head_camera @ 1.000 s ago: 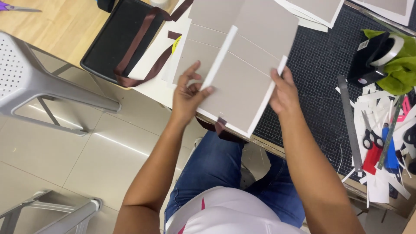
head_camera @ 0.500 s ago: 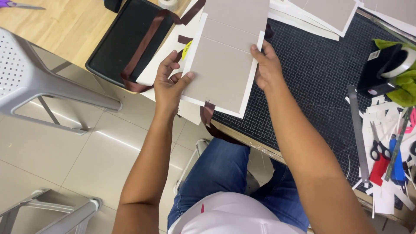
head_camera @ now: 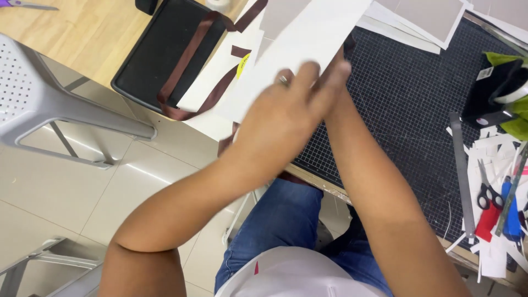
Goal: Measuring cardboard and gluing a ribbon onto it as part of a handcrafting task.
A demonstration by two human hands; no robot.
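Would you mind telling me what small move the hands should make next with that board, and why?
Probably lower the white board flat onto the black cutting mat. The left hand covers the right hand at the board's near edge, holding it tilted above the table, and the mat beside it lies bare.

Black tray [head_camera: 159,55] w/ brown ribbon [head_camera: 190,60], grey chair [head_camera: 33,99], scissors [head_camera: 487,190], prob. ruler [head_camera: 462,170].

Head camera looks steeply down (close) over the cutting mat [head_camera: 407,110]
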